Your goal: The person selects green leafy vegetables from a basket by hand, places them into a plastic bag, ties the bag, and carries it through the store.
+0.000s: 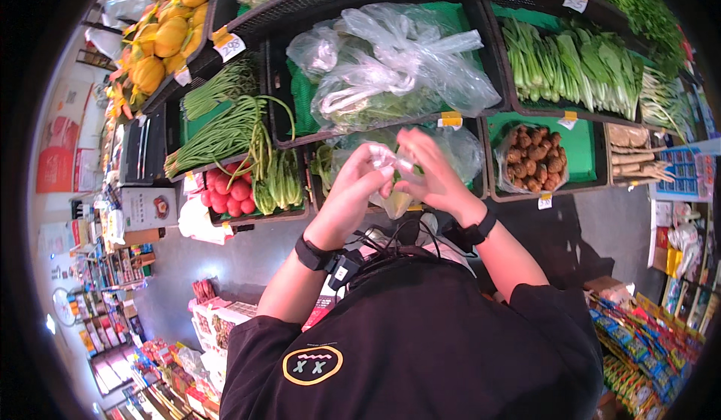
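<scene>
My left hand point(363, 178) pinches the gathered neck of a clear plastic bag point(396, 205). Something pale green and yellowish shows through the bag below my fingers. Close on the other side is my right hand point(431, 172), blurred, its thumb and fingers spread around the plastic; whether it grips the bag is unclear. Both hands are in front of a black crate point(481, 186) holding greens and more clear plastic. Behind it, a higher crate point(281, 119) holds leafy vegetables in knotted clear bags point(405, 76).
Long beans point(225, 133), tomatoes point(231, 192) and green stalks point(279, 186) lie to the left. On the right are taro point(535, 158) in a bag and leafy greens point(574, 71). Yellow squash-like produce point(172, 34) fills the upper left. Grey floor point(191, 268) shows below.
</scene>
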The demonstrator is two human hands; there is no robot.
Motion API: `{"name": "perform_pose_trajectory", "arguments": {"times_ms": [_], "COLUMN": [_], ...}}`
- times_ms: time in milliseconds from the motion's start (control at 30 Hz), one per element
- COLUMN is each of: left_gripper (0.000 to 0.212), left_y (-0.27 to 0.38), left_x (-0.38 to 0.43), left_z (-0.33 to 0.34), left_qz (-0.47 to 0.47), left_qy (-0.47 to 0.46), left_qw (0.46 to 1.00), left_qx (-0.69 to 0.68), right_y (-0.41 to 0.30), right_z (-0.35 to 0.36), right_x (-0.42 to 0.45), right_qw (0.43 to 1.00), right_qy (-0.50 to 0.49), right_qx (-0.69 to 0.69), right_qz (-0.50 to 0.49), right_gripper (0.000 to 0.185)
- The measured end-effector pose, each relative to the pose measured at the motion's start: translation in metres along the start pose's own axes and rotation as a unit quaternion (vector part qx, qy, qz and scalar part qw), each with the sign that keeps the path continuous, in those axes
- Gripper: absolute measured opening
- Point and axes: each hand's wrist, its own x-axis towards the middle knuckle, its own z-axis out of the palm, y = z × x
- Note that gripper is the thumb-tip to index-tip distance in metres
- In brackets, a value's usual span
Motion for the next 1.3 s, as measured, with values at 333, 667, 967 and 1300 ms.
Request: {"name": "perform_pose_trajectory", "arguments": {"times_ms": [333, 667, 967, 1300], "left_gripper": [0.017, 0.010, 0.021, 0.010], "left_y": [-0.012, 0.000, -0.023, -0.023], "left_x": [0.020, 0.042, 0.089, 0.081], "left_z": [-0.005, 0.050, 0.071, 0.063], "left_qz": [0.033, 0.303, 0.267, 0.220], "left_qy": [0.079, 0.121, -0.036, -0.151], "left_qw": [0.996, 0.628, 0.765, 0.782], "left_qx": [0.015, 0.706, 0.585, 0.563], "right_y": [0.054, 0.061, 0.095, 0.058], "right_z": [0.015, 0.052, 0.054, 0.027], "right_x": [-0.011, -0.014, -0.041, -0.016], "right_qw": [0.844, 0.682, 0.977, 0.953], "right_qy": [-0.272, 0.127, -0.093, -0.105], "right_qx": [0.396, 0.594, 0.193, 0.282], "right_qz": [0.239, 0.407, 0.011, 0.035], "right_gripper": [0.022, 0.021, 0.032, 0.023]}}
